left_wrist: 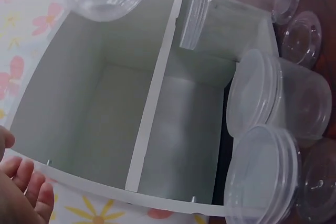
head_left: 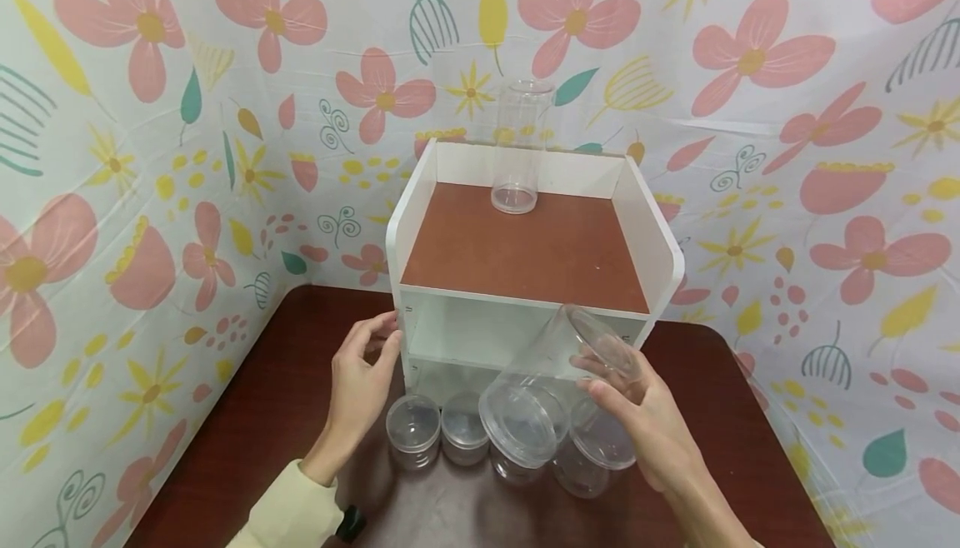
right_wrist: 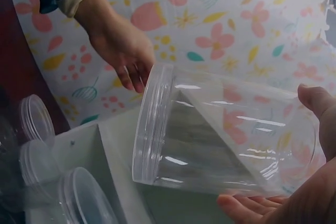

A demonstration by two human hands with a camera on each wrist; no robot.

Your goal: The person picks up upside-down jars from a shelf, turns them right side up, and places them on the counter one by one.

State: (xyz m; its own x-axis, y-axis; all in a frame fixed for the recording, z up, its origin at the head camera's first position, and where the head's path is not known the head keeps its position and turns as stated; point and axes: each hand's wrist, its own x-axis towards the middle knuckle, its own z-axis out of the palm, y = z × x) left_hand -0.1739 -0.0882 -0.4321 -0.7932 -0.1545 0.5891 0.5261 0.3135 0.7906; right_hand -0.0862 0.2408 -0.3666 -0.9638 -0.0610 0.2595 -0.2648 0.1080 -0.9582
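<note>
My right hand [head_left: 656,427] grips a tall clear plastic jar [head_left: 536,365] near its base. The jar is tilted, its lidded end pointing down and left, in front of the shelf's compartments. In the right wrist view the jar [right_wrist: 226,129] looks empty, with a ridged clear lid [right_wrist: 152,124]. Beside the white shelf unit's left panel [head_left: 402,256] is my left hand [head_left: 363,373], its fingers loosely bent at the panel's front edge and holding nothing. Several lidded clear jars, among them one at the left end [head_left: 414,433], stand in a row before the shelf.
Another tall clear jar [head_left: 517,152] stands on the shelf's brown top [head_left: 517,252], towards the back. A horizontal divider [left_wrist: 152,93] splits the front into two compartments. The dark red table [head_left: 255,415] carries everything, with a flowered cloth [head_left: 285,115] behind and at the sides.
</note>
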